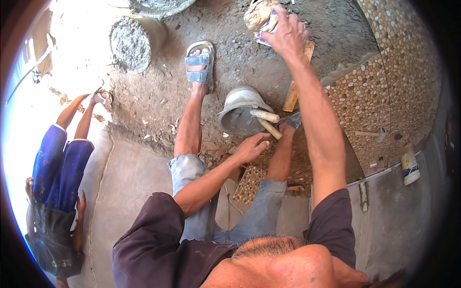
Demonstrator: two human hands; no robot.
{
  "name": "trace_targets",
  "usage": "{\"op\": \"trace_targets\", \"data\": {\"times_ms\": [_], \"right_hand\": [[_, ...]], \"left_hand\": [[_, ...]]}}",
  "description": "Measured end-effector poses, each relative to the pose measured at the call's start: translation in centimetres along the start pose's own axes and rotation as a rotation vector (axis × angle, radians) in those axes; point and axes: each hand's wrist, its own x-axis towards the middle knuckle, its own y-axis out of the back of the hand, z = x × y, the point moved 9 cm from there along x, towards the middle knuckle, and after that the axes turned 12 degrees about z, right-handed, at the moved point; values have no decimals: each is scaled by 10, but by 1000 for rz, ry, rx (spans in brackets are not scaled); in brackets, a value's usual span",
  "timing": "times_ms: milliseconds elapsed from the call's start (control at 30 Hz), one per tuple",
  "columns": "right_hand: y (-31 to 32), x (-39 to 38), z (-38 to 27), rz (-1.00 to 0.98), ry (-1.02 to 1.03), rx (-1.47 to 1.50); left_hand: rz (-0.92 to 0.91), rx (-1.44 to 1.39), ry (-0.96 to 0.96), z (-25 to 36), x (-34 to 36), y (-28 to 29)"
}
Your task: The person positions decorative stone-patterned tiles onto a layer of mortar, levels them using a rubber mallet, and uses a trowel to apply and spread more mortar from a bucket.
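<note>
My right hand [287,36] reaches to the top with its fingers curved over a crumpled, pale bundle with purple patches [259,15], gripping it. My left hand [249,148] is open, fingers loosely bent and apart, just below a grey bucket [232,124] with a dull grey inside. Two wooden handles [264,115] lean out of the bucket's right side; what they belong to is hidden. A wooden batten [291,99] lies behind the bucket, under my right arm. My feet in grey strapped sandals [196,71] stand either side of the bucket.
Mortar-filled buckets [128,48] stand at the upper left. A co-worker in blue shorts [50,163] is at the left. Pebble-patterned tiles [398,72] cover the right side, with a small tool [366,133] on them. A white-and-blue container [409,170] sits beside them. A loose tile piece [248,185] lies between my legs.
</note>
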Motion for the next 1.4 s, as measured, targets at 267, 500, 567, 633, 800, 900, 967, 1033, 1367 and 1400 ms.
{"op": "trace_targets", "data": {"times_ms": [267,500,567,633,800,900,967,1033,1367,1400], "right_hand": [[24,-89,29,216,-31,428],[24,-259,193,123,-581,447],[16,-320,261,100,-715,332],[13,-369,306,68,-790,255],[-27,-488,393,-146,-988,179],[-54,-506,402,-352,-956,97],[-72,-474,387,-393,-715,-15],[-87,-405,353,-130,-572,174],[-140,-198,235,109,-915,330],[-140,-201,235,179,-907,302]], "left_hand": [[-61,35,46,-10,2,-14],[-58,117,21,-29,2,-23],[-85,101,60,-35,3,-31],[-94,105,98,-42,3,-34],[-110,182,112,-47,2,-44],[-108,236,88,-64,1,-47],[-132,268,117,-65,0,-49],[-150,304,145,-60,-2,-52],[-112,211,128,-50,3,-44],[-111,198,127,-46,4,-45]]}}
